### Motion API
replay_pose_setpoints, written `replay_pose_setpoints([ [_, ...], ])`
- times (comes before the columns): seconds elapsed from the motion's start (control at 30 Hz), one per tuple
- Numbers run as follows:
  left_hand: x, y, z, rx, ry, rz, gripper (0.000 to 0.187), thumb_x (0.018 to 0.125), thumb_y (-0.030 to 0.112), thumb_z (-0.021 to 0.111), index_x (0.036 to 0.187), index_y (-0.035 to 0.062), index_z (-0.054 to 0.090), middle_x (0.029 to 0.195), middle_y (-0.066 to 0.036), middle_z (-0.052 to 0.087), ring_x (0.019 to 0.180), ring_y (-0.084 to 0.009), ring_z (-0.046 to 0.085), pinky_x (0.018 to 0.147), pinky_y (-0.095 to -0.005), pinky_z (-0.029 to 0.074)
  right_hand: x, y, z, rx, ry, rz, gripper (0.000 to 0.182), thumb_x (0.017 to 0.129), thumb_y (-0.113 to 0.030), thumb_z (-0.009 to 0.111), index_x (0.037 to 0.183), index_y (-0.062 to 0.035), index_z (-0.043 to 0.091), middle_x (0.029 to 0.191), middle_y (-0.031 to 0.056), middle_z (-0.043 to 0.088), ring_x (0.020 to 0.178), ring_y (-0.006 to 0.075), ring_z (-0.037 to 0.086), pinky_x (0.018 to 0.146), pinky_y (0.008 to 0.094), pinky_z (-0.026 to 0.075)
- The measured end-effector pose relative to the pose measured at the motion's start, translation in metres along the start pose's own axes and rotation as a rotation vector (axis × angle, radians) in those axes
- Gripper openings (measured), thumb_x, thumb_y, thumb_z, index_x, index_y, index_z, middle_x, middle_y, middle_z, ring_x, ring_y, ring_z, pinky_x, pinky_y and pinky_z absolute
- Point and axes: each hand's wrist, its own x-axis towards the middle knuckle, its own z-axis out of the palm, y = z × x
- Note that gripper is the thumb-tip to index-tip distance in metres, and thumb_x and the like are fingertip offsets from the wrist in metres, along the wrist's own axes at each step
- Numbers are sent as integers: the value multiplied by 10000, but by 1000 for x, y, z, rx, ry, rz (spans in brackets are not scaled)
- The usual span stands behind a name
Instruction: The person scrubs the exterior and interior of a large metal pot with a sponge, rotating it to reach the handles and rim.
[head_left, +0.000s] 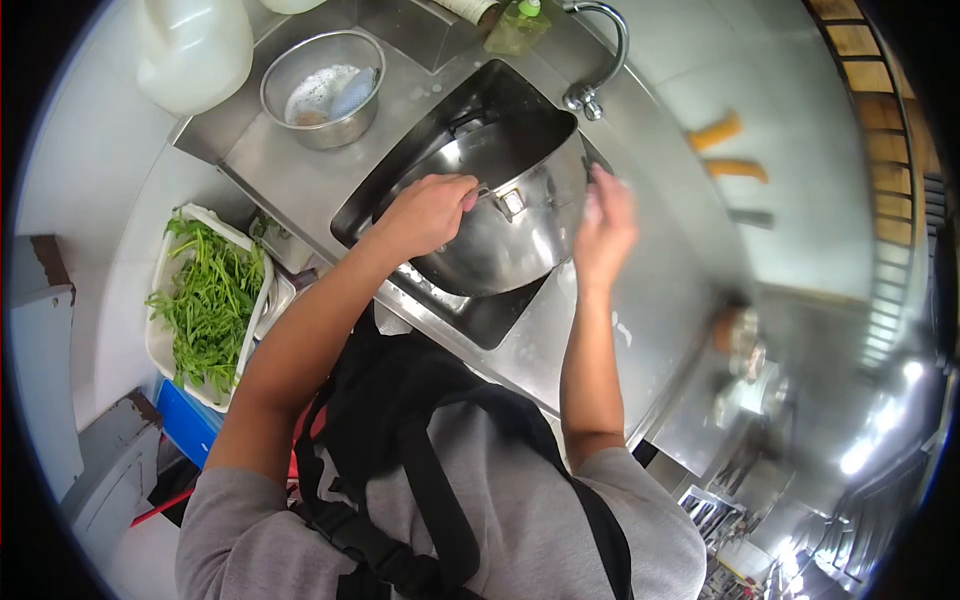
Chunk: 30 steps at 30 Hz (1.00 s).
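Observation:
A large steel pot (540, 225) is tilted over the dark rectangular sink (487, 318), its mouth toward the back. My left hand (432, 212) is closed round the near-left part of the pot, at a wire handle beside its bracket. On the pot's right side is my right hand (605, 225), slightly blurred, with its fingers closed at the rim near a dark piece that may be another handle. The inside of the pot shows only in part, and the pot hides much of the sink.
A steel bowl (350, 128) with suds and a bluish sponge stands at the back left. A white basket (157, 335) of leafy greens (210, 300) is at the left. Behind the sink rises a curved faucet (622, 50), near a green soap bottle (517, 32). A large translucent jug (195, 55) stands at the upper left.

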Motion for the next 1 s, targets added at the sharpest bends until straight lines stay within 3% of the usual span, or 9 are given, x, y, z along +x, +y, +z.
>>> replay_pose_setpoints([
  [0.07, 1, 5, -3, -6, -4, 7, 36, 821, -5, 471, 819, 0, 506, 796, -197, 587, 797, -433, 570, 685, -480, 441, -3, 3, -1, -497, -138, -334, 378, 865, -83, 629, 1242, -110, 639, 1319, 185, 547, 1145, 327, 555, 981, 401, 445],
  [0.1, 1, 8, -3, -9, 1, 5, 36, 817, -16, 468, 814, -12, 504, 784, -205, 570, 782, -433, 564, 691, -470, 437, -11, 2, 5, -391, -248, -253, 445, 844, -101, 643, 1281, -183, 623, 1431, 202, 418, 1218, 385, 472, 1025, 464, 400],
  [0.23, -5, 3, 0, -4, 21, 35, 45, 822, -15, 463, 815, -11, 507, 773, -205, 566, 767, -433, 559, 685, -468, 434, -21, 2, -2, -432, -283, -270, 482, 848, -176, 683, 1321, -190, 592, 1432, 213, 397, 1217, 371, 467, 1022, 430, 397],
  [0.33, 0, 7, -4, -1, -9, -18, 57, 828, -16, 453, 816, -13, 509, 760, -209, 561, 757, -434, 556, 682, -461, 434, -16, 14, 8, -404, -202, -288, 529, 804, -227, 748, 1305, -148, 597, 1371, 216, 431, 1194, 364, 469, 1007, 393, 403],
  [0.43, 0, 7, -6, 24, -8, -29, 66, 832, -16, 444, 815, -17, 508, 752, -214, 559, 754, -434, 556, 678, -452, 438, -15, 8, 15, -55, 27, 169, 625, 656, -307, 870, 1136, 22, 641, 1138, 213, 535, 1057, 361, 544, 910, 402, 455],
  [0.53, -2, 3, -3, 25, 9, 7, 73, 836, -6, 440, 816, -20, 509, 757, -218, 561, 755, -432, 560, 679, -452, 439, 0, 11, 9, -100, -259, 411, 602, 642, -278, 880, 1080, 50, 630, 1055, 224, 583, 988, 361, 583, 861, 414, 473],
  [0.7, -1, 4, -2, 66, -2, 4, 98, 843, 11, 428, 821, -18, 519, 776, -224, 574, 785, -433, 574, 704, -472, 444, 4, -25, -4, -2, -184, 182, 307, 781, -211, 767, 996, -43, 626, 831, 200, 675, 785, 359, 656, 724, 404, 503],
  [0.83, -1, 5, -1, 107, -6, -15, 101, 843, 9, 426, 823, -14, 522, 780, -223, 580, 802, -435, 578, 715, -479, 447, 23, -17, -3, -115, -495, -7, 264, 802, -227, 752, 970, -56, 640, 854, 194, 675, 816, 335, 660, 718, 408, 500],
  [1.0, -5, 2, -1, 135, 0, -46, 94, 838, 15, 435, 819, -3, 525, 777, -204, 587, 822, -423, 585, 742, -478, 451, 27, -18, 1, -171, -494, 22, 326, 772, -301, 785, 901, -31, 654, 786, 190, 671, 737, 341, 659, 683, 414, 499],
])
